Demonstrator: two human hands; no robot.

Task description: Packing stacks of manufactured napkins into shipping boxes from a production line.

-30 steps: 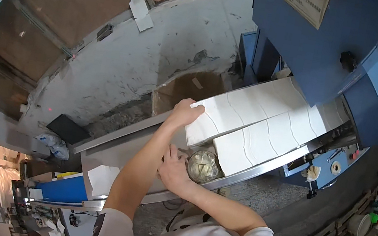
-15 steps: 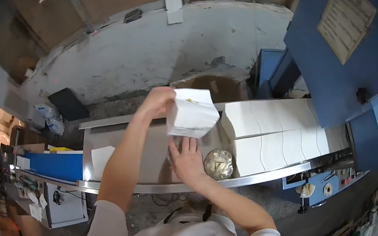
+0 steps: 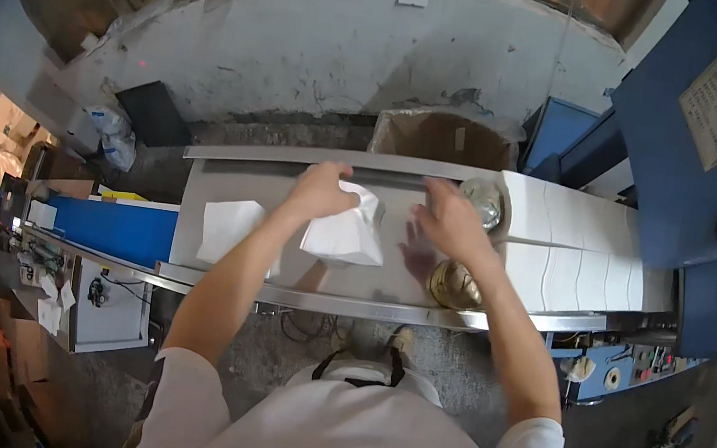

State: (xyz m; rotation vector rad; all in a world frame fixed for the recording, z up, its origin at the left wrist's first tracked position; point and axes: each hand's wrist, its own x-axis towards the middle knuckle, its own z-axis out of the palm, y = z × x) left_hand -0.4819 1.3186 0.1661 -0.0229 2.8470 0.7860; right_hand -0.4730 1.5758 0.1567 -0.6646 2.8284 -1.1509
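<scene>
**Left hand (image 3: 322, 193) holds a white block (image 3: 347, 234); right hand (image 3: 457, 222) is spread**

The white block is over the middle of the bench (image 3: 367, 283), between the two hands. The left hand is closed at its far left corner, with the thumb lying along the top side. The block looks a little tilted, and I cannot tell whether its underside rests fully on the bench.

The right hand is held wide, its fingers apart and pointing to the far left. It is to the right of the block and does not touch it. Just beside this hand, on its far right, is a clear ball (image 3: 484, 198). On its near side is a golden ball (image 3: 453, 285), partly covered by the wrist.

Right of these balls, white stacks lie in two rows, a far row (image 3: 562, 214) and a near row (image 3: 564, 280), which reach toward a blue machine (image 3: 697, 207). At the left end of the bench there is a second block (image 3: 228, 228), partly behind the left forearm. Farther left is a blue board (image 3: 113, 227). On the far side, beyond the rail (image 3: 275, 156), stands a carton (image 3: 436, 137) near the wall (image 3: 332, 47).
</scene>
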